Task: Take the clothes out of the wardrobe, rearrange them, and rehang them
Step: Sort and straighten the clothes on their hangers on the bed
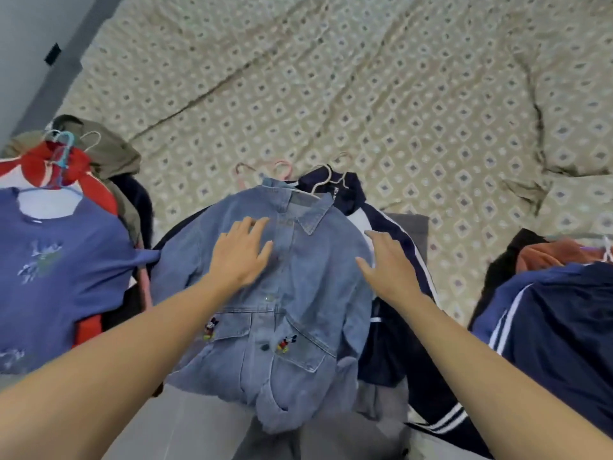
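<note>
Both hands lie flat, grips apart, on the denim shirt [285, 293] at the bed's [365, 94] 6 o'clock edge: left hand [242, 254] on its chest, right hand [388, 263] at 3 o'clock. Smoothing outward from the buttons should flatten it best before rehanging.

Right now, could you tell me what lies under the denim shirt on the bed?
Under the denim shirt lies a navy jacket with white stripes, showing at its right edge, on a cream hanger. Pink hanger hooks show above the collar. What lies further beneath is covered.
</note>
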`<act>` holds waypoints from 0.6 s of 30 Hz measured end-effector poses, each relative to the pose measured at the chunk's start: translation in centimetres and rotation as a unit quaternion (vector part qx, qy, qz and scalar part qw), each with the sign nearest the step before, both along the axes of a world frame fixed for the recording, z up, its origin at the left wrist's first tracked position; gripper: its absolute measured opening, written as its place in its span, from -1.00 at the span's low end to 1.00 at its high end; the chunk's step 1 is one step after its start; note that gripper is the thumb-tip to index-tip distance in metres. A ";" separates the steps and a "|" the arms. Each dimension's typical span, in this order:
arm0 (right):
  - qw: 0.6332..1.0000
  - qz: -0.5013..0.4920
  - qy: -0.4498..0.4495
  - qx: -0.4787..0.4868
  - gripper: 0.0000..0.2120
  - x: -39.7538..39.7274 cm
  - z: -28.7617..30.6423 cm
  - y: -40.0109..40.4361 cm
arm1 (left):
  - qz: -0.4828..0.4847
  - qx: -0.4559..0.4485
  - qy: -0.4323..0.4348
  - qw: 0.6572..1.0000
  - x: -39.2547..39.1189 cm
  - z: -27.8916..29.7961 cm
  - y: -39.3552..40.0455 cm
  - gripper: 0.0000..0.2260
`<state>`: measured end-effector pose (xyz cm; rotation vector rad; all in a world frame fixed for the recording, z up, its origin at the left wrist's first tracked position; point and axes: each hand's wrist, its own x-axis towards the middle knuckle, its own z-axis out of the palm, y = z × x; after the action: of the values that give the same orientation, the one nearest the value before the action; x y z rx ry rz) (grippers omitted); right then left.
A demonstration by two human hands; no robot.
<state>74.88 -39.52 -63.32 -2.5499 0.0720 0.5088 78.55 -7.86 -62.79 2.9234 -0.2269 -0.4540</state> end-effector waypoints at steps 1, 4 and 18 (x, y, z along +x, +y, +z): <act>1.000 0.001 0.012 -0.011 -0.45 1.1 -1.5 1.3 | 0.004 0.000 0.008 1.000 1.2 -1.1 1.9 -0.50; 0.998 -0.002 0.044 -0.041 -0.37 4.6 -5.0 3.6 | 0.016 -0.021 0.026 0.999 4.7 -4.3 6.4 -0.45; 0.989 -0.133 -0.057 0.028 -0.69 6.8 -5.1 7.7 | 0.053 -0.093 0.034 0.994 11.4 -8.1 9.1 -0.71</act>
<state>81.67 -31.86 -68.45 -2.4593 0.3473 0.2572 89.99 1.24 -70.90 2.7165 -0.0994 -0.4868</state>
